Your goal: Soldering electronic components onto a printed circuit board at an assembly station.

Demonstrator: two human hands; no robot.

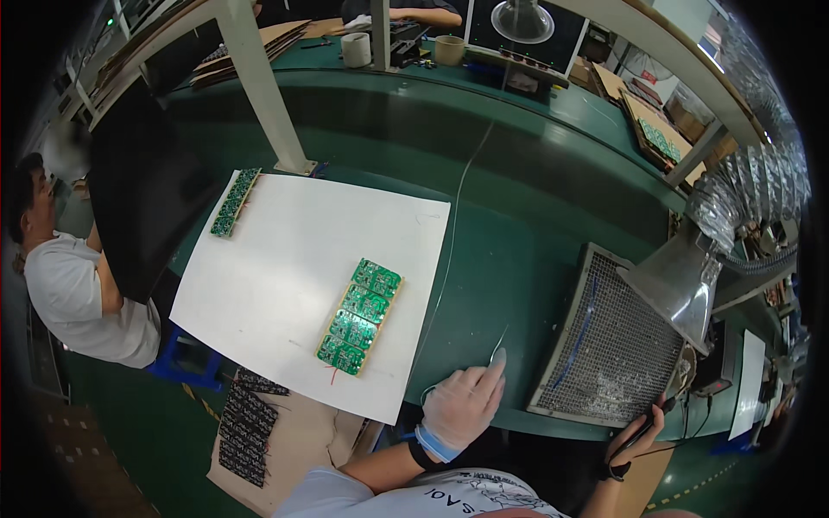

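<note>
My left hand (pixel 465 406), in a thin clear glove with a blue band at the wrist, is closed around a thin solder wire (pixel 500 342). A short end of it sticks up past the fingertips. My right hand (pixel 635 440) is bare and wrapped round the black handle of a soldering iron (pixel 637 429) at the right table edge; its tip is hidden by a round holder (pixel 685 369). Left of my left hand, a panel of green circuit boards (pixel 360 316) lies on a white sheet (pixel 276 268). Another narrow board strip (pixel 234 203) rests at the sheet's far left.
A framed metal mesh filter (pixel 596 345) lies between my hands, under a clear fume hood (pixel 682 281) with a foil duct. Black boards (pixel 246 432) sit on cardboard below left. A seated person (pixel 82 285) works at the left; white posts (pixel 263 86) rise from the bench.
</note>
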